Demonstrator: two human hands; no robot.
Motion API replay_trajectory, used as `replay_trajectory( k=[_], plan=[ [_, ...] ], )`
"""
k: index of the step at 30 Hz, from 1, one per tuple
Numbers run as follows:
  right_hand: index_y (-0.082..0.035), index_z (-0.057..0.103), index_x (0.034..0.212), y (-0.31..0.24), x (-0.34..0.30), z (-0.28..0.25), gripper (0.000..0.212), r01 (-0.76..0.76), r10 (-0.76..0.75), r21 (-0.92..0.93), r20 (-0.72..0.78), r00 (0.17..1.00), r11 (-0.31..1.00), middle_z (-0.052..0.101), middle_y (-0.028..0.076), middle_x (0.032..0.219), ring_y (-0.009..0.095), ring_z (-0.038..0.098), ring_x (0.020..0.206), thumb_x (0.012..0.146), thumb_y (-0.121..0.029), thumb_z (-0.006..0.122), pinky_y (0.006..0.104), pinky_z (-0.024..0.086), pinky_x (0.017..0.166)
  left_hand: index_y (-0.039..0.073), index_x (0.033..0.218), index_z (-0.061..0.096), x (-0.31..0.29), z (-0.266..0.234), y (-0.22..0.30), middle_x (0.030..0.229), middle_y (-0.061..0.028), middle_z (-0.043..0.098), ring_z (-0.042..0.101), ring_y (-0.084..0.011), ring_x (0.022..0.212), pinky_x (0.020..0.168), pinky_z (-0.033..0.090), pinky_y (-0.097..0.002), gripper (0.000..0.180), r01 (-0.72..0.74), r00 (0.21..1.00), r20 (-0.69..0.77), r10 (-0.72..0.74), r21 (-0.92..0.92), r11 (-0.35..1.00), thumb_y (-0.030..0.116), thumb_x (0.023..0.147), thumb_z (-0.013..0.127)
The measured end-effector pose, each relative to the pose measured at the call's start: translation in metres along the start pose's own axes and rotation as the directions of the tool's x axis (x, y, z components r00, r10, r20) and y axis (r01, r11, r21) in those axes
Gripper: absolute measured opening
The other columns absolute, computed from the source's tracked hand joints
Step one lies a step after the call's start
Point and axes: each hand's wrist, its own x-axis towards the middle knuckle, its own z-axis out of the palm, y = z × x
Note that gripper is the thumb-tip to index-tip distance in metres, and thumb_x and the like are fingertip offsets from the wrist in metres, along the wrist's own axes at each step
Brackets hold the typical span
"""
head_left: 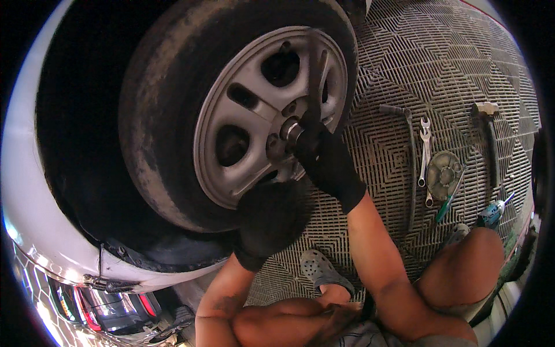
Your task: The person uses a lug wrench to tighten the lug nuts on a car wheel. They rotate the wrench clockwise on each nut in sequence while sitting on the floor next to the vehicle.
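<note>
A silver alloy wheel [254, 110] with a worn black tire [151, 110] is mounted in the wheel well of a white car. At its center, a shiny metal socket [292, 132] sits at the hub. My right hand [332, 165], in a black glove, is closed around the socket wrench there. The wrench's dark bar [314, 75], slightly blurred, rises across the wheel face. Lower left, my left hand [272, 217], also black-gloved, is near the rim's lower edge. Motion smears its fingers, so their pose cannot be made out.
Right of the wheel, on grey grid floor tiles, lie a long-handled bar [411, 168], combination wrenches [425, 147], a round metal part [444, 173], a green-handled screwdriver [445, 209], a hammer [490, 133] and a blue bottle [491, 214]. My clog [321, 270] stands below the tire.
</note>
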Motion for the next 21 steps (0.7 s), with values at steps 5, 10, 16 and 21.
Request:
replay_trajectory(
  k=[5, 10, 16, 21],
  plan=[
    [-0.013, 0.063, 0.121, 0.012, 0.011, -0.001, 0.042, 0.327, -0.398, -0.613, 0.022, 0.917, 0.719, 0.063, 0.014, 0.113, 0.035, 0.06, 0.109, 0.08, -0.01, 0.063, 0.0544, 0.039, 0.107, 0.008, 0.116, 0.068, 0.022, 0.012, 0.011, 0.111, -0.0158, 0.069, 0.069, -0.0284, 0.085, 0.074, 0.054, -0.0405, 0.031, -0.271, 0.912, -0.291, 0.29, 0.105, 0.957, 0.015, 0.086, 0.07],
    [-0.013, 0.063, 0.121, 0.006, 0.014, -0.007, 0.04, 0.442, -0.515, -0.525, 0.009, 0.857, 0.727, 0.057, 0.017, 0.126, 0.034, 0.054, 0.123, 0.082, -0.015, 0.063, 0.0562, 0.032, 0.112, 0.006, 0.127, 0.062, 0.021, 0.048, 0.002, 0.127, -0.0175, 0.065, 0.065, -0.0336, 0.111, 0.092, 0.053, -0.0433, 0.042, 0.274, 0.96, 0.011, -0.278, -0.205, 0.939, 0.014, 0.086, 0.069],
    [-0.009, 0.061, 0.133, 0.05, -0.027, 0.013, 0.045, 0.122, -0.257, -0.302, -0.459, 0.851, 0.945, 0.059, 0.013, 0.13, 0.028, 0.054, 0.127, 0.09, -0.019, 0.069, 0.046, 0.044, 0.105, 0.019, 0.141, 0.057, 0.003, 0.073, -0.022, 0.133, -0.016, 0.062, 0.065, -0.0312, 0.108, 0.09, 0.053, -0.0422, 0.051, 0.125, 0.992, 0.005, -0.125, -0.1, 0.987, 0.008, 0.091, 0.059],
    [-0.002, 0.048, 0.14, 0.056, -0.045, 0.01, 0.056, -0.353, 0.341, 0.91, 0.268, 0.901, 0.216, 0.059, 0.01, 0.127, 0.019, 0.06, 0.112, 0.095, -0.027, 0.068, 0.0361, 0.05, 0.093, 0.014, 0.138, 0.059, -0.01, 0.093, -0.03, 0.135, -0.0136, 0.061, 0.063, -0.0312, 0.115, 0.099, 0.049, -0.0432, 0.045, 0.11, 0.991, 0.09, -0.1, -0.114, 0.987, 0.01, 0.093, 0.06]
  ],
)
